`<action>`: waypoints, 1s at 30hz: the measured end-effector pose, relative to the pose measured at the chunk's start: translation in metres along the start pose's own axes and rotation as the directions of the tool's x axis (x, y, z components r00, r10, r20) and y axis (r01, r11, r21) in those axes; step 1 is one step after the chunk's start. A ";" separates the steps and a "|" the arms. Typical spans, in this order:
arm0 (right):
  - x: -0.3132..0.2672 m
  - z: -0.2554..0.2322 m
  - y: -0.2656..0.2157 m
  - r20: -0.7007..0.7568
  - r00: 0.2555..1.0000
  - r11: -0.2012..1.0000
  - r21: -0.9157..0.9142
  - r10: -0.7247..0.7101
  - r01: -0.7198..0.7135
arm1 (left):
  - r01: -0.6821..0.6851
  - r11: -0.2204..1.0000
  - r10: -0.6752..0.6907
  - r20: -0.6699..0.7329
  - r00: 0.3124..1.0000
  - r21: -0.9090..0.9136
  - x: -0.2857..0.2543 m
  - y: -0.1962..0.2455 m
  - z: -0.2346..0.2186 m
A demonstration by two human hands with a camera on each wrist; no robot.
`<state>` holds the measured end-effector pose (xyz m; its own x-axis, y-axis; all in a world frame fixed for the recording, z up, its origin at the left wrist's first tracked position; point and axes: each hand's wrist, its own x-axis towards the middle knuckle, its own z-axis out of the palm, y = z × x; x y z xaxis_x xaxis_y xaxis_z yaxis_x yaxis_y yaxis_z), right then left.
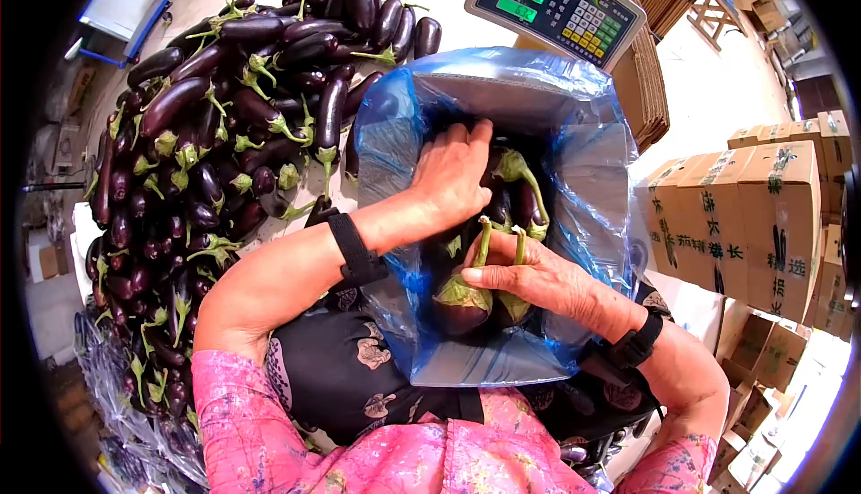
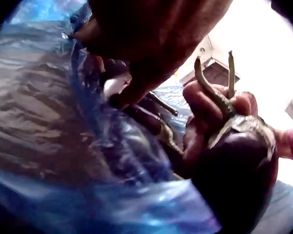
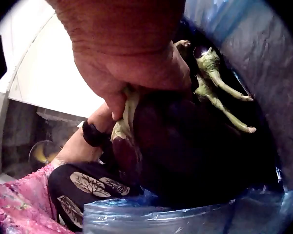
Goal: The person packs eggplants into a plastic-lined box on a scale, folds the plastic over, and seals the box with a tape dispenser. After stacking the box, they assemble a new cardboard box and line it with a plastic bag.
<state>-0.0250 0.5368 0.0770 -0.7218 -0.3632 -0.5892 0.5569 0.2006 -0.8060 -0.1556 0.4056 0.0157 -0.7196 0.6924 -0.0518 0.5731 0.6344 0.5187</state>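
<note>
So, right hand point(image 1: 543, 281) is clamped at the stem ends of two held eggplants point(image 1: 464, 304), centre of frame. Green stems poke up by my fingers; dark bodies sit below, inside the near end of the box point(image 1: 489, 373). Left wrist view has the same grip at right, stems upright.

Left hand point(image 1: 453, 171) is inside the far left part of the box, holding nothing that I can see. Fingers fairly straight and side by side, pointing up-frame, thumb off to the right. Exact fingertip contact: can't tell, too dark in there.

More boxed eggplants point(image 1: 515, 168) lie right of my left hand, one long stem curving down-frame. Blue liner point(image 1: 395, 126) covers the box walls and folds over the rim.

Big eggplant pile point(image 1: 179, 104) fills the left side up to top centre, mixed directions. Scale display point(image 1: 556, 5) at top, right of centre, green readouts lit. Printed cartons point(image 1: 735, 216) stand in a row at right.
</note>
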 end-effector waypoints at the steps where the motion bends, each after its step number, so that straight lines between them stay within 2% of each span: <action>1: 0.002 0.000 0.005 -0.002 1.000 1.000 0.011 -0.003 0.003 | -0.057 0.998 0.056 0.014 0.998 0.035 -0.001 0.000 0.000; 2: 0.004 0.001 0.007 -0.004 1.000 1.000 0.020 -0.008 0.009 | -0.114 0.991 0.113 0.028 0.993 0.071 -0.001 -0.002 0.000; 5: 0.004 0.000 0.000 -0.012 1.000 0.999 -0.040 0.023 -0.023 | 0.105 0.993 -0.096 0.131 0.987 -0.059 0.009 -0.008 0.004; 6: 0.004 -0.001 0.000 -0.022 0.999 0.999 -0.036 0.027 -0.028 | 0.068 0.994 -0.062 0.071 0.996 -0.085 0.010 -0.008 -0.004; 8: 0.006 -0.001 -0.001 -0.042 0.998 0.999 -0.024 0.039 -0.040 | -0.026 0.998 0.024 0.040 0.999 0.057 0.008 -0.003 -0.014; 9: 0.008 0.001 0.002 -0.033 0.999 0.986 0.168 0.010 -0.005 | -0.088 0.986 0.089 0.001 0.996 0.144 0.009 0.000 -0.019; 10: 0.004 -0.003 -0.014 -0.053 0.995 0.993 0.093 0.081 -0.076 | -0.142 0.962 0.154 -0.032 0.988 0.232 0.011 0.002 -0.021; 11: 0.010 -0.003 -0.006 -0.085 0.993 0.979 0.194 0.077 -0.059 | -0.099 0.958 0.094 0.032 0.995 0.271 0.016 0.004 -0.020; 12: 0.018 -0.004 0.005 -0.119 0.990 0.958 0.286 0.072 -0.036 | -0.096 0.957 0.091 0.032 0.995 0.273 0.017 0.003 -0.018; 13: 0.021 -0.004 0.008 -0.216 0.973 0.952 0.307 0.078 -0.009 | -0.101 0.956 0.095 0.034 0.995 0.275 0.018 0.002 -0.015; 14: 0.030 -0.010 0.015 -0.245 0.961 0.951 0.306 0.127 -0.048 | -0.110 0.955 0.104 0.037 0.994 0.275 0.020 0.002 -0.012; 15: 0.037 -0.014 0.015 -0.245 0.958 0.925 0.376 0.152 -0.050 | -0.133 0.959 0.111 0.097 0.989 0.252 0.020 0.000 -0.017; 17: 0.044 -0.022 0.014 -0.230 0.943 0.871 0.481 0.239 -0.104 | -0.144 0.980 0.134 0.079 0.988 0.140 0.016 -0.012 -0.017; 19: 0.049 -0.018 0.011 -0.254 0.940 0.929 0.347 0.229 -0.133 | -0.117 0.992 0.120 0.072 0.990 -0.039 0.012 -0.026 -0.026; 20: 0.047 -0.020 0.008 -0.198 0.961 0.962 0.229 0.194 -0.147 | -0.160 0.977 0.162 0.004 0.987 -0.141 0.009 -0.034 -0.029; 21: 0.041 -0.017 -0.016 -0.142 0.977 0.984 0.108 0.159 -0.144 | -0.114 0.966 0.123 0.025 0.992 -0.232 0.004 -0.035 -0.035; 22: 0.050 -0.014 -0.009 -0.166 0.979 0.993 0.015 0.120 -0.119 | -0.064 0.945 0.085 0.049 0.995 -0.322 -0.002 -0.035 -0.040; 24: 0.064 -0.024 -0.009 -0.074 0.979 0.978 0.108 0.189 -0.180 | -0.171 0.961 0.175 -0.002 0.985 -0.219 -0.009 -0.041 -0.032; 25: 0.074 -0.023 -0.011 -0.076 0.983 0.964 0.225 0.164 -0.144 | -0.227 0.960 0.225 -0.032 0.974 -0.163 -0.009 -0.044 -0.030; 26: 0.071 -0.027 -0.012 -0.156 0.969 0.968 0.194 0.192 -0.160 | -0.263 0.952 0.259 -0.046 0.965 -0.156 -0.006 -0.046 -0.027; 28: 0.072 -0.025 -0.010 -0.073 0.990 0.979 0.171 0.124 -0.110 | -0.196 0.965 0.206 0.039 0.978 -0.172 0.012 -0.039 -0.032; 29: 0.068 -0.021 -0.012 -0.014 0.994 0.992 0.068 0.108 -0.107 | -0.211 0.969 0.214 0.005 0.977 -0.125 0.020 -0.040 -0.030; 30: 0.064 -0.016 -0.017 0.023 0.993 0.991 -0.079 0.112 -0.109 | -0.133 0.986 0.149 0.170 0.974 -0.099 0.029 -0.035 -0.034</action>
<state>-0.0870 0.5251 0.0521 -0.6455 -0.3594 -0.6739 0.5983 0.3105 -0.7387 -0.2098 0.3916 0.0254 -0.5492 0.8272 -0.1185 0.6223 0.4995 0.6027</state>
